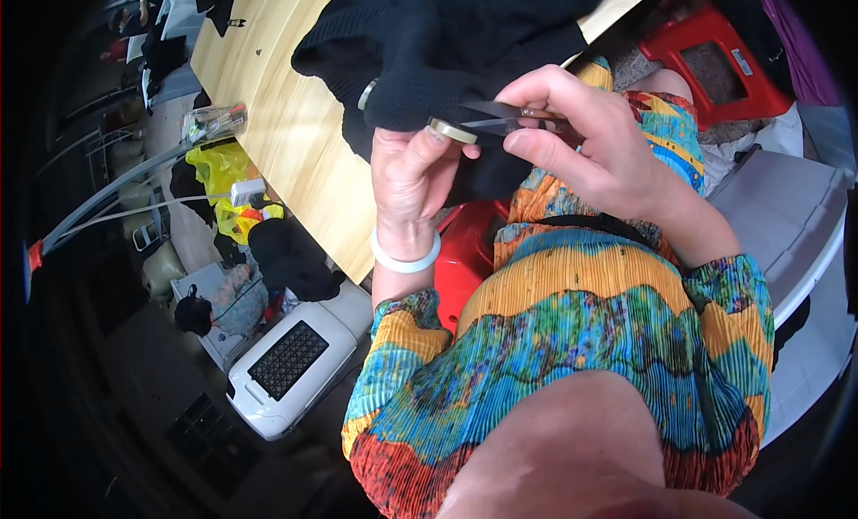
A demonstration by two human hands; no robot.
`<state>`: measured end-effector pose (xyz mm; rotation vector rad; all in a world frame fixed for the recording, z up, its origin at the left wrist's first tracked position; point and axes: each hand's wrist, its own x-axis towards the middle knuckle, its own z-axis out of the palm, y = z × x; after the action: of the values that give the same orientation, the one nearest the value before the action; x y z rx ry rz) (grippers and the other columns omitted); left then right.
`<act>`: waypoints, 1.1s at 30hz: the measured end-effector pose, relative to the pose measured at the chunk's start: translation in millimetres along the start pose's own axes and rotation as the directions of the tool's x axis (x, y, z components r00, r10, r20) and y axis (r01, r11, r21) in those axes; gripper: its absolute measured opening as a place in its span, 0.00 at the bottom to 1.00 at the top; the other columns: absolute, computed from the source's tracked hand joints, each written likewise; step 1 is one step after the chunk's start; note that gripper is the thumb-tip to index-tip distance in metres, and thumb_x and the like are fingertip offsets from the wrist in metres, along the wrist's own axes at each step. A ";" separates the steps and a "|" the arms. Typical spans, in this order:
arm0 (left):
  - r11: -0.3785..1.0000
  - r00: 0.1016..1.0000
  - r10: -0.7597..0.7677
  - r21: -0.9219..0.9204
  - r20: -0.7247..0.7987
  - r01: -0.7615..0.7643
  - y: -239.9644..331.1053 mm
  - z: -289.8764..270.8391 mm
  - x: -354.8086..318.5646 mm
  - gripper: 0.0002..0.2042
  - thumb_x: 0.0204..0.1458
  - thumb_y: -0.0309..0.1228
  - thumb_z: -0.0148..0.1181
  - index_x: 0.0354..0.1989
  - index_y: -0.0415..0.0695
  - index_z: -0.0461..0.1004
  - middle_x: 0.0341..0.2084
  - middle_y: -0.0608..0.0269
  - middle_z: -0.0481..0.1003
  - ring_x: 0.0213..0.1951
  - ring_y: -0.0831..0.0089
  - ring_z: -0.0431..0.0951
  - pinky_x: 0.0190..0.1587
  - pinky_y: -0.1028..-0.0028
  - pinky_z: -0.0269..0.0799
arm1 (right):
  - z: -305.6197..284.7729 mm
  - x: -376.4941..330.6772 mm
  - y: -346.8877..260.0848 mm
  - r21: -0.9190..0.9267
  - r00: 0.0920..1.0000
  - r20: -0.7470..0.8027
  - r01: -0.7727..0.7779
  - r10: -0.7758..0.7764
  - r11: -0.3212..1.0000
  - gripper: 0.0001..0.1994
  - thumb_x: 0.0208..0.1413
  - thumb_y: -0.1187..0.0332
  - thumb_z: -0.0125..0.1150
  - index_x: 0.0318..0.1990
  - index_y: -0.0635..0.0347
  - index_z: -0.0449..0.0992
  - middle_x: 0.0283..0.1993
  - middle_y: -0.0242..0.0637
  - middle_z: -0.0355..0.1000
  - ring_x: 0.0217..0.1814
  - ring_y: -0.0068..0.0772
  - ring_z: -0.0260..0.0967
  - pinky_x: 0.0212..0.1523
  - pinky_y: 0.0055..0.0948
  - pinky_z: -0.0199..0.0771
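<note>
A black knit garment (420, 37) lies over the table and hangs off its near edge. My left hand (411, 175), with a pale bangle on the wrist, is closed on its edge, thumb pressed on a round pale-rimmed disc (454, 131), perhaps a large button. A second, similar disc (366, 95) shows at the garment's left side. Between thumb and fingers my right hand (581, 130) grips thread snips (496, 122). Their blades are parted and point left, the lower tip close to the disc. The palm hides the rear of the snips.
The wooden table (277, 90) spans the far side, with a clear container (214, 121) at its left edge. A red stool (474, 246) is beneath my arms, another red stool (715, 68) far right. Left are a yellow bag (219, 171) and white case (299, 367); right, a grey surface (778, 206).
</note>
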<state>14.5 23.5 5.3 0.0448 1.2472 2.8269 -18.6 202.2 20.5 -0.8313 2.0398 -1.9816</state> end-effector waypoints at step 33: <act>0.999 0.999 0.004 0.046 -0.039 -0.003 -1.5 -0.6 3.8 0.11 0.43 0.24 0.58 0.36 0.38 0.69 0.28 0.57 0.72 0.29 0.69 0.73 0.30 0.75 0.70 | 6.1 3.9 5.8 0.003 0.999 -0.042 0.015 -0.015 1.000 0.07 0.47 0.71 0.56 0.32 0.64 0.67 0.17 0.30 0.61 0.17 0.19 0.57 0.19 0.20 0.57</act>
<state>10.7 24.4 3.8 -0.0068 1.3206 2.8155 -20.4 194.7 15.3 -0.8130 2.0578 -2.0269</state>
